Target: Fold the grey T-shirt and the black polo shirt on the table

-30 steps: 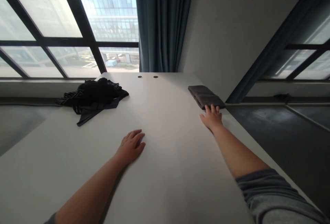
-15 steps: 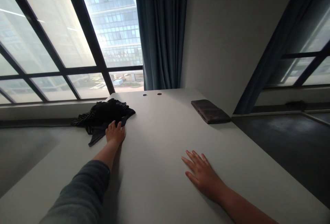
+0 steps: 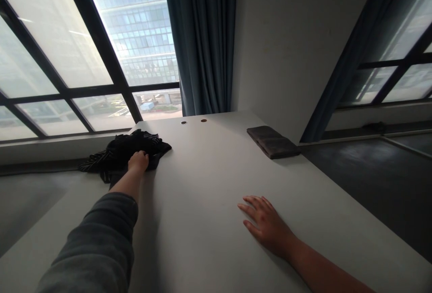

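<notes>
Head view: left hand (image 3: 138,161) on the black cloth (image 3: 116,155), grip unclear — right hand (image 3: 265,223) lying open on the white table (image 3: 195,203).

A bunched cloth (image 3: 114,154) lies on the far left of the desk (image 3: 199,221), a folded cloth (image 3: 272,142) on its far right.

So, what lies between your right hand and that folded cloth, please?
The head view shows only white tabletop between the right hand and the folded cloth.
</notes>
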The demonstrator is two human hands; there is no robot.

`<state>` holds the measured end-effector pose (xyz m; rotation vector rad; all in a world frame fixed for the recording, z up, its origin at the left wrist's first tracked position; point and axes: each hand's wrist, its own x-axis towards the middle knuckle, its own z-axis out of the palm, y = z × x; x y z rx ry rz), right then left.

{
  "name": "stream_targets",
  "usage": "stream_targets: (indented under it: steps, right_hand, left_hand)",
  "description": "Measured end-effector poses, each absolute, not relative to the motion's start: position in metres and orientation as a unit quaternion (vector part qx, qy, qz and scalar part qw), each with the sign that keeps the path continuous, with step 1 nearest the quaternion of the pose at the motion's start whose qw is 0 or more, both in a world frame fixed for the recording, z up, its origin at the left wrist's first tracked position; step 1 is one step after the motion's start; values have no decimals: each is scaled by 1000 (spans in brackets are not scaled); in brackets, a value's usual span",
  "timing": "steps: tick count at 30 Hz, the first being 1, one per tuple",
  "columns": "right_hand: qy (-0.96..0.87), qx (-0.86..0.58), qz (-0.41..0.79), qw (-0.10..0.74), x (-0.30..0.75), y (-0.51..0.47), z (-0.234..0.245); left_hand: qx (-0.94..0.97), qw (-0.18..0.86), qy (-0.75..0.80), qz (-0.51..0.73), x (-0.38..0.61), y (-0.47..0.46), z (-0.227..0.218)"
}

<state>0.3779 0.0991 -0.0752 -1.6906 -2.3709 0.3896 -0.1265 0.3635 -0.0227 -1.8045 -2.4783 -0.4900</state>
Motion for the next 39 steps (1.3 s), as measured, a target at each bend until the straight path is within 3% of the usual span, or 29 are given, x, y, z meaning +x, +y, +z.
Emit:
stream_targets:
  steps: [9,15,19,23,25,27,30,32,35,39]
  right_hand:
    - [-809,-562,110,135,379,100,-81]
    - [-813,-544,90,185,380,105,-93]
    - [-800,-501,92,316,381,109,-92]
    - [-781,-445,109,424,377,103,-80]
    - [-798,-418,150,408,371,97,-74]
    - [-820,-401,200,356,364,93,-70]
    - [-809,-434,228,325,351,92,-62]
    - [-769,-481,226,356,341,91,-57]
    - [-773,-460,241,363,333,86,-53]
    - [-870,-337,246,263,342,79,-56]
  left_hand:
    - [-510,-10,-751,-421,-47,280,-15]
    - [-529,-195,-667,-487,55,157,-48]
    - [-590,-373,-606,-382,107,79,-29]
    - [-744,-425,-496,-140,112,29,11]
    - [-759,-414,-501,-1,105,19,22]
    - [-762,-319,-561,44,102,20,25]
    - [-744,-107,-656,-67,106,39,18]
    - [-719,-38,-680,-136,111,58,11]
    - [-728,-84,-670,-118,109,81,-5]
    - [-731,-185,-651,-86,93,93,-25]
